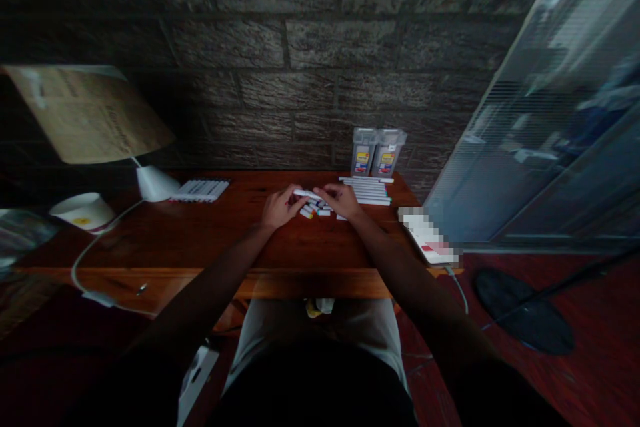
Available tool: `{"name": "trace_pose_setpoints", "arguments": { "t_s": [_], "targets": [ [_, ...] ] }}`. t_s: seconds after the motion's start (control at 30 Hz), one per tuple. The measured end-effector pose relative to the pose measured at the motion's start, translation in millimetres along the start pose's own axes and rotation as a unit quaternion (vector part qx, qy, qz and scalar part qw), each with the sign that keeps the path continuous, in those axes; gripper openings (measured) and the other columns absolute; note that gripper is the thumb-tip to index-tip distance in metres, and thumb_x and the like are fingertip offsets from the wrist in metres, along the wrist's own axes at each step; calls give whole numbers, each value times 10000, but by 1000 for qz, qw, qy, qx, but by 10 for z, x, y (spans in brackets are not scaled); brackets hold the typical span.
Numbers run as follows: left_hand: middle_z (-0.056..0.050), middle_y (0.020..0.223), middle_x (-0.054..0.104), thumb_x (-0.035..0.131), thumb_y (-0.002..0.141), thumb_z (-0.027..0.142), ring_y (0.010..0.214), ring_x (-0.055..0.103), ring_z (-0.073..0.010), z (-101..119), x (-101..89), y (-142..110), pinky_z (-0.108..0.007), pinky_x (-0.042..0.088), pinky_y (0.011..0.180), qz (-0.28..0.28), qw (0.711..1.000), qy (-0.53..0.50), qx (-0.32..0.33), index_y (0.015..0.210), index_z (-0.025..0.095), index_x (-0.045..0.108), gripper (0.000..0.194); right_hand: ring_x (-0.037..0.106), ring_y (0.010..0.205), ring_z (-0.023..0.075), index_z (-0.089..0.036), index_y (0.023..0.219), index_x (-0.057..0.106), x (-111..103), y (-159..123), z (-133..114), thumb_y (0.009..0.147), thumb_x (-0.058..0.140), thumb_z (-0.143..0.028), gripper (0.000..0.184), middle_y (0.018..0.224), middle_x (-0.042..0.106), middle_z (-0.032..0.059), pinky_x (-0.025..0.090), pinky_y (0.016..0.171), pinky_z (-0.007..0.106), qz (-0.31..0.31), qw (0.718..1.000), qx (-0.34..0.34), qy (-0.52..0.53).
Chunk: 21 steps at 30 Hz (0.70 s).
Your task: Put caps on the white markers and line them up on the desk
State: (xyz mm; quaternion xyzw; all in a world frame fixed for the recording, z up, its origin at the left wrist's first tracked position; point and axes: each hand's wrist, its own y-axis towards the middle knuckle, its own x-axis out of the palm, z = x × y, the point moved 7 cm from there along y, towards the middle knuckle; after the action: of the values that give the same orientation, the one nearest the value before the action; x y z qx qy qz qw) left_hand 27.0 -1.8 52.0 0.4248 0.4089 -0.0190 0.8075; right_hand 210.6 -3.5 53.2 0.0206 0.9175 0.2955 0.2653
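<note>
A white marker [303,193] is held level just above the desk, between my two hands. My left hand [281,208] has its fingers closed on the marker's left end. My right hand [343,200] pinches towards its right end; the exact grip of those fingertips is too small to make out. Under and between the hands lie several loose white markers [324,212] with coloured ends, partly covered by the fingers. Just past my right hand, a row of white markers [370,192] lies side by side.
Two clear plastic marker cases [364,152] stand against the brick wall. Another marker row [201,190] lies at left, beside a lamp [155,183] and a paper cup [85,212]. A blurred white device [425,233] with a cable sits on the desk's right edge.
</note>
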Motion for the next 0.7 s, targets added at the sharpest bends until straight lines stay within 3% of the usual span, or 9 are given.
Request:
{"name": "trace_pose_setpoints", "arguments": {
  "t_s": [0.13,0.33,0.53,0.7],
  "targets": [
    [-29,819,714,556,920,553,702,656,-168,-27,24,-7,-263,486,686,-16,1000,-1,-14,1089,220,645,384,498,562,107,-177,707,707,15,-3,13,833,567,-687,543,611,625,-7,345,552,238,-6,1000,8,7],
    [-18,772,718,573,910,560,665,654,-159,-52,68,-13,-249,457,638,-25,999,-19,-15,1058,233,670,371,496,574,110,-178,612,648,-56,4,6,868,515,-686,584,562,574,-12,350,560,244,34,999,26,-8],
    [-17,756,721,592,895,562,645,646,-157,-82,68,-10,-245,429,606,-20,999,-6,-29,953,236,694,347,570,578,132,-179,709,698,-117,48,206,775,581,-733,569,660,667,10,420,533,247,78,985,121,100],
    [-15,756,724,581,907,544,646,650,-154,-59,39,-7,-242,429,610,-16,999,-15,-31,931,233,697,333,617,574,142,-183,758,686,-81,78,348,691,698,-671,493,686,680,14,455,514,243,89,971,156,161]
  ]
}}
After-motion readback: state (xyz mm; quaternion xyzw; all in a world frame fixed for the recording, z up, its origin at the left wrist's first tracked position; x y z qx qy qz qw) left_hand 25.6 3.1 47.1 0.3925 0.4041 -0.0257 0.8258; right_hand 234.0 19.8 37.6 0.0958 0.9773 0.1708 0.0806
